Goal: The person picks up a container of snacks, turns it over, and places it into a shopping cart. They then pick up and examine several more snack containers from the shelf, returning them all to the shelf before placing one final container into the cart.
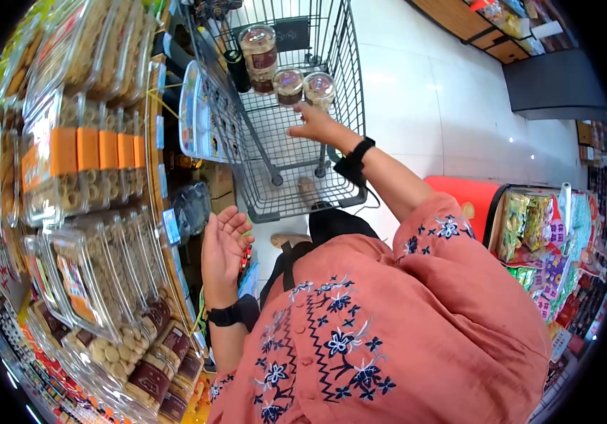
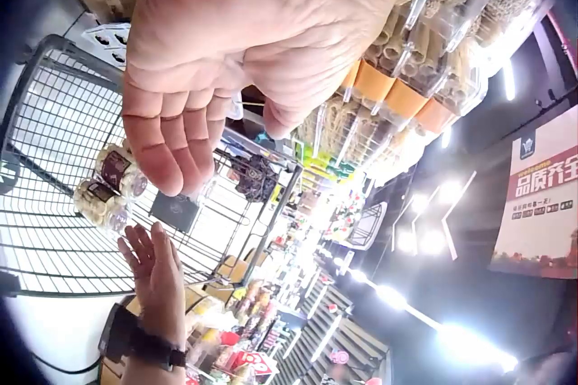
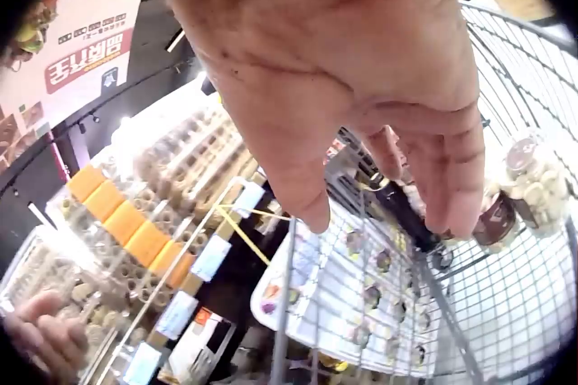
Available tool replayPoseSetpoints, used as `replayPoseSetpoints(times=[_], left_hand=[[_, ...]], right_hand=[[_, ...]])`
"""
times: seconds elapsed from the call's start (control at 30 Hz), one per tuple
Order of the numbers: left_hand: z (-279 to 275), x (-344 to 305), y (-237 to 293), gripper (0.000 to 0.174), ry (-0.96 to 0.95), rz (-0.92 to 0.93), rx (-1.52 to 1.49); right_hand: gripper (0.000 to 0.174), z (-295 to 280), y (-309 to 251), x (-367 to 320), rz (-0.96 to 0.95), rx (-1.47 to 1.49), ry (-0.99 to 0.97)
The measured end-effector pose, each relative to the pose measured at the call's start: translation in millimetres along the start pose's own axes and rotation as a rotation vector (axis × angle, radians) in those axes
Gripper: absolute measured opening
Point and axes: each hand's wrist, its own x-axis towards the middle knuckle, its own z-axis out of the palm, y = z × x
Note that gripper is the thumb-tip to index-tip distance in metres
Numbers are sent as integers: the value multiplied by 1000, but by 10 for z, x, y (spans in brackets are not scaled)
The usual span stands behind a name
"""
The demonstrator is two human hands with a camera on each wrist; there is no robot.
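My right hand (image 1: 317, 127) reaches over the shopping cart (image 1: 296, 173), fingers loosely extended and holding nothing. Just beyond its fingertips are two short clear jars of pale snacks with brown labels, the middle jar (image 1: 289, 86) and the right jar (image 1: 319, 90). Left of them stands a taller stack of similar jars (image 1: 257, 53), with a dark bottle (image 1: 236, 71) beside it. My left hand (image 1: 224, 244) is held palm up between the shelf and the cart, fingers slightly bent, nothing in it. The left wrist view shows the left palm (image 2: 235, 51) close up, the cart behind it.
Shelves at left hold stacked clear packs of biscuit rolls (image 1: 81, 159) and bagged round cookies (image 1: 116, 353). A white-and-blue tray-like panel (image 1: 201, 113) stands along the cart's left side. To the right are a red display stand (image 1: 462, 205) and bagged snacks (image 1: 529, 226).
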Motion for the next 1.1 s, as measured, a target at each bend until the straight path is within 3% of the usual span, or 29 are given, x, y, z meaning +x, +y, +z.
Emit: replayPoseSetpoints(times=[0.13, 0.23, 0.3, 0.37, 0.43, 0.6, 0.9, 1.1], left_hand=[[108, 202, 1, 45, 82, -10, -18], [149, 311, -37, 46, 145, -31, -48], [154, 371, -70, 48, 205, -54, -55], [197, 419, -75, 48, 245, -72, -58], [187, 469, -104, 48, 265, -98, -70], [178, 627, -191, 46, 305, -132, -74], [237, 751, -223, 44, 315, -150, -63], [205, 756, -200, 44, 279, -133, -45]], right_hand=[[73, -131, 507, 705, -54, -73, 228], [78, -240, 633, 1044, 142, -372, 321], [101, -258, 739, 1216, 260, -426, 297], [105, -238, 870, 1377, 297, -540, 265], [108, -151, 1170, 1552, 168, -638, 259], [118, -151, 1324, 1767, 397, -630, 141], [112, -24, 1383, 1886, 520, -646, 102], [101, 22, 1352, 1612, 544, -566, 90]])
